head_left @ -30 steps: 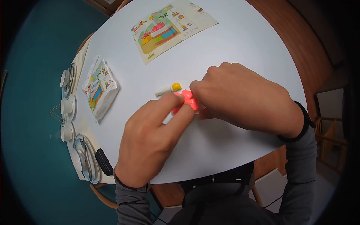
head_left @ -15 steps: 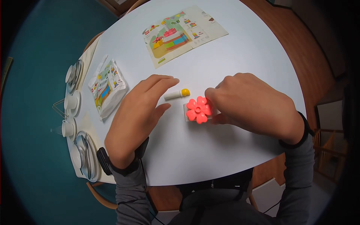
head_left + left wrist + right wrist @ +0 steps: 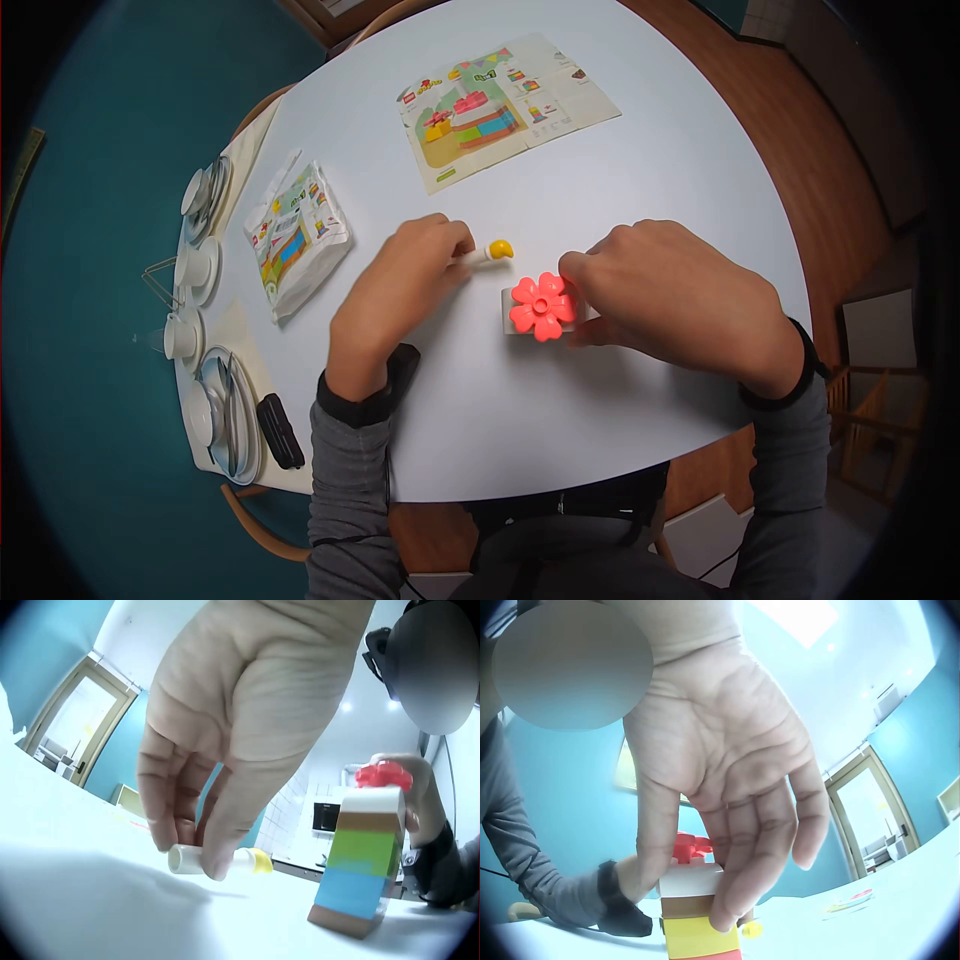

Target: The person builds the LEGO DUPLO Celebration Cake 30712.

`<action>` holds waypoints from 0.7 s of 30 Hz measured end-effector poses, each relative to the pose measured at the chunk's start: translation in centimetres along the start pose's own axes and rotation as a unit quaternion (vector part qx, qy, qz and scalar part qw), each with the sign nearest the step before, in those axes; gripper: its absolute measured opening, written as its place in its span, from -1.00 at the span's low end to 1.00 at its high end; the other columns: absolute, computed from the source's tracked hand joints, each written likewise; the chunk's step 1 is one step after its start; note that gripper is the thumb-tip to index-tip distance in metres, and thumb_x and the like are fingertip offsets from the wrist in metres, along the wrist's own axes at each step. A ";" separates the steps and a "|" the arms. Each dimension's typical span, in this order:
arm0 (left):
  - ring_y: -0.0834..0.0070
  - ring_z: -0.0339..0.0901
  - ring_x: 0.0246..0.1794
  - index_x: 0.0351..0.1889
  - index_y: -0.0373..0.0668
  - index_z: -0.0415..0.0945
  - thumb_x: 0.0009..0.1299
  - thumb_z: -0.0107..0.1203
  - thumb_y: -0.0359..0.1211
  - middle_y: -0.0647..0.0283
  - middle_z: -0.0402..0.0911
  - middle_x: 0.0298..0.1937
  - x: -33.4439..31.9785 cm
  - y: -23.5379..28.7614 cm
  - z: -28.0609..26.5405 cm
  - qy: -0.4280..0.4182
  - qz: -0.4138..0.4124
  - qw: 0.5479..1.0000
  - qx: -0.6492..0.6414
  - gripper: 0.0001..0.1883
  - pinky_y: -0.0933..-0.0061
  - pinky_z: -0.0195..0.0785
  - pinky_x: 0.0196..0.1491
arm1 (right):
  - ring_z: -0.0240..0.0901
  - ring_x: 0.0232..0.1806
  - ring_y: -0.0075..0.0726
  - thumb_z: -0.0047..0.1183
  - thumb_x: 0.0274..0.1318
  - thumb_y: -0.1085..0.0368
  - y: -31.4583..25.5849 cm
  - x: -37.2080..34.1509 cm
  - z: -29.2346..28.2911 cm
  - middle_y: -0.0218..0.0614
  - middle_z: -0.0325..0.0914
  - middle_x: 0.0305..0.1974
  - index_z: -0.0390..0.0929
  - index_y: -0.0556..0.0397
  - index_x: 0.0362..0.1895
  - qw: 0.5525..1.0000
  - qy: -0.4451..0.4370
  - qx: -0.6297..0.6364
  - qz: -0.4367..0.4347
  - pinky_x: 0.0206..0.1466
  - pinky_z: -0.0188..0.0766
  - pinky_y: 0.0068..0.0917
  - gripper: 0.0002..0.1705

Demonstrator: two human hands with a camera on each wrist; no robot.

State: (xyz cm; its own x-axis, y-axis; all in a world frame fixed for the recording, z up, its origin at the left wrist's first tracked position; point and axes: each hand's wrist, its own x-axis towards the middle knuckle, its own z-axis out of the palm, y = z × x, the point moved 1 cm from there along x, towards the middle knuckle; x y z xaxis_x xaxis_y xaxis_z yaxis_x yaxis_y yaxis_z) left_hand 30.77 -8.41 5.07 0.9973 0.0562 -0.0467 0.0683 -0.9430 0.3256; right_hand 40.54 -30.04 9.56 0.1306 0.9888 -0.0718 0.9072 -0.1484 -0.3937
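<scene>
A stack of blocks stands upright on the table, showing brown, blue, green, brown and white layers (image 3: 362, 859) in the left wrist view. On top lies a pink flower piece (image 3: 542, 306). The right hand (image 3: 690, 300) holds the stack's upper part between thumb and fingers; yellow and white blocks (image 3: 697, 935) show on that side. The left hand (image 3: 400, 290) pinches a white tube with a yellow tip (image 3: 501, 249), lying level at the table surface, left of the stack and apart from it.
An unfolded printed sheet (image 3: 510, 110) lies at the far side of the table. To the left are a printed white bag (image 3: 303, 240), cups (image 3: 196, 265), stacked plates (image 3: 240, 430) and a black case (image 3: 279, 431) near the edge.
The left hand has left the pink flower, moved over to the white tube and pinched it. The right hand stays at the stack. The head view has shifted slightly.
</scene>
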 end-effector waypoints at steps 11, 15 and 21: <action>0.35 0.55 -0.04 -0.04 -0.35 0.38 0.23 0.11 -0.66 0.11 0.50 -0.10 -2.7 5.4 -3.9 0.032 0.111 0.942 -0.316 -0.67 0.35 0.49 0.03 | 0.51 -0.48 -0.02 0.26 -0.07 0.18 0.5 0.2 0.9 -0.19 0.52 -0.62 0.48 0.12 -0.47 0.998 0.045 -0.019 -0.034 -0.37 0.41 -0.24 -0.71; 0.32 0.55 -0.01 0.07 -0.32 0.32 0.21 0.13 -0.67 0.11 0.45 0.00 -2.6 5.9 -3.7 0.040 0.145 0.940 -0.307 -0.55 0.35 0.49 0.04 | 0.51 -0.47 -0.01 0.26 -0.07 0.19 0.5 0.2 0.9 -0.19 0.52 -0.61 0.50 0.11 -0.43 0.998 0.040 -0.022 -0.031 -0.37 0.41 -0.23 -0.73; 0.32 0.59 -0.09 -0.01 -0.28 0.43 0.16 0.18 -0.66 0.13 0.55 -0.08 -2.7 6.3 -3.8 0.034 0.167 0.949 -0.266 -0.59 0.37 0.48 -0.01 | 0.50 -0.46 0.00 0.26 -0.07 0.20 0.6 0.3 1.1 -0.18 0.51 -0.61 0.50 0.12 -0.40 0.999 0.035 -0.012 -0.023 -0.36 0.40 -0.24 -0.73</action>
State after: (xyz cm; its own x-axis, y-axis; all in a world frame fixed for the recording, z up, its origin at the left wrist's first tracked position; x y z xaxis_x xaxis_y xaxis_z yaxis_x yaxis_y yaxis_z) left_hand 28.57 -13.25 10.82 0.9638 -0.1788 0.1980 -0.2665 -0.6138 0.7431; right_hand 40.65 -29.86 8.35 0.1155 0.9933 0.0097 0.9221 -0.1036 -0.3728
